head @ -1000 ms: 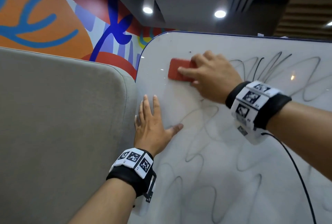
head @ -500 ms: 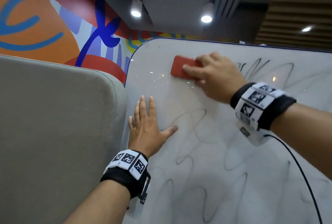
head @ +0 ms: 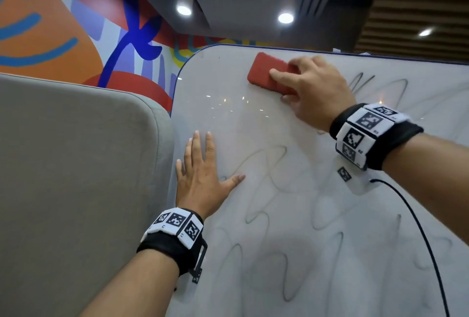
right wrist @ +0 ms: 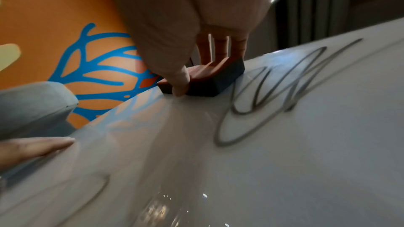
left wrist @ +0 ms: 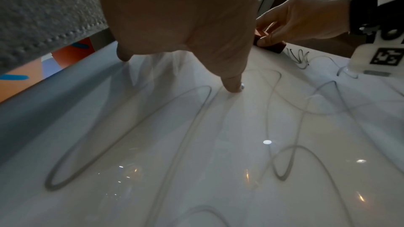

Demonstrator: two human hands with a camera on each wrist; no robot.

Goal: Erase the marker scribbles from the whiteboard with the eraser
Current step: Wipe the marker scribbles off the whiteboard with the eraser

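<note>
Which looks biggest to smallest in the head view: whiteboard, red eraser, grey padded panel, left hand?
1. Whiteboard, slightly ahead of the grey padded panel; they look close.
2. Grey padded panel.
3. Left hand.
4. Red eraser, partly covered by the right hand.

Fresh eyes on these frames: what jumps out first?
The red eraser stands out first, gripped by the right hand near the top edge of the whiteboard. Next come the looping grey marker scribbles covering the lower and right parts of the board, while its upper-left area looks wiped. The left hand lies flat, fingers spread, by the board's left edge, with a bright orange-and-blue mural behind.
</note>
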